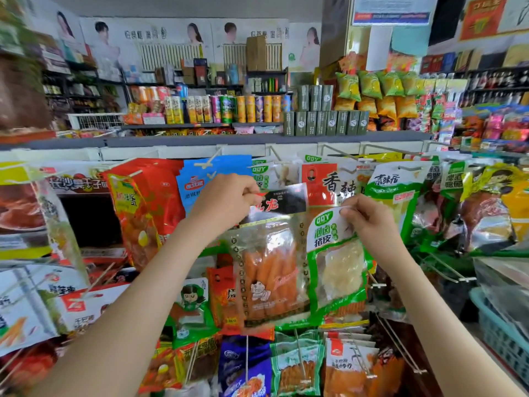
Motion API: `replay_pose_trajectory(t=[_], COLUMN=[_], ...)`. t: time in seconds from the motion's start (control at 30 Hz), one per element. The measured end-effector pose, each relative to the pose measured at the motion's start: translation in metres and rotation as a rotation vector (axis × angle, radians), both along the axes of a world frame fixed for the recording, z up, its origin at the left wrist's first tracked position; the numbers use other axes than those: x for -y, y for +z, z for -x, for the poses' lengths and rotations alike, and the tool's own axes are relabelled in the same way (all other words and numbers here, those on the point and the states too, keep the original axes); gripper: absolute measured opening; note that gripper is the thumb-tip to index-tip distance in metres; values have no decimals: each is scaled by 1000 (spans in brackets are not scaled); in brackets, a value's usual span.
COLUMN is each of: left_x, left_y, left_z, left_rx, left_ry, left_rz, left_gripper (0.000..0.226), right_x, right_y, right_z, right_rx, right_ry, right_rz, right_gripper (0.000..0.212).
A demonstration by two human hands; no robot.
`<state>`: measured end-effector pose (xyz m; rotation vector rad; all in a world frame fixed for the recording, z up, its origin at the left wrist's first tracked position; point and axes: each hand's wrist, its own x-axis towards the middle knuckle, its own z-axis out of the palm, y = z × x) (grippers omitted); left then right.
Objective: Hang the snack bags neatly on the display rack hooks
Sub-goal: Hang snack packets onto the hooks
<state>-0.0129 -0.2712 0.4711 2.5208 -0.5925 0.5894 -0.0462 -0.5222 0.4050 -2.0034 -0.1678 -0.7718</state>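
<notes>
Fingers (248, 192) of left hand (226, 202) pinch the sausage bag (270, 272); right hand (369, 219) pinches the green bag (339, 272).

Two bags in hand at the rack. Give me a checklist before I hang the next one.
1. Left hand grips the sausage bag at its top: ok.
2. Right hand pinches the green bag at its top: ok.
3. Hang holes in view: cannot tell, the fingers cover the tops.
4. Bags apart: not ok, the green bag overlaps the sausage bag's right edge.
5. Matching hung green bags on the top row: ok.
</notes>
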Motion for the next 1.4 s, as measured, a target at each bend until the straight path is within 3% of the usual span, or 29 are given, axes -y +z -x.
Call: replay_pose_trajectory(t=[0.27,0.6,1.1,1.4], left_x=[-46,-49,-7,-4], left_y=[-22,-22,-27,-40], left_z=[7,15,-10,-20], left_rx=[-158,-133,171,325], left_ry=[23,-46,-18,54], left_rz=[-173,-121,-50,-35], left_gripper=[8,10,14,14], right_x=[-21,-76,-75,-79], right_y=[-5,44,52,52], right_z=[-22,-42,-64,-67], right_rx=[-34,150,14,64], right_ry=[-177,-39,32,101], right_rz=[188,42,-94,-136], right_gripper=[9,8,9,20])
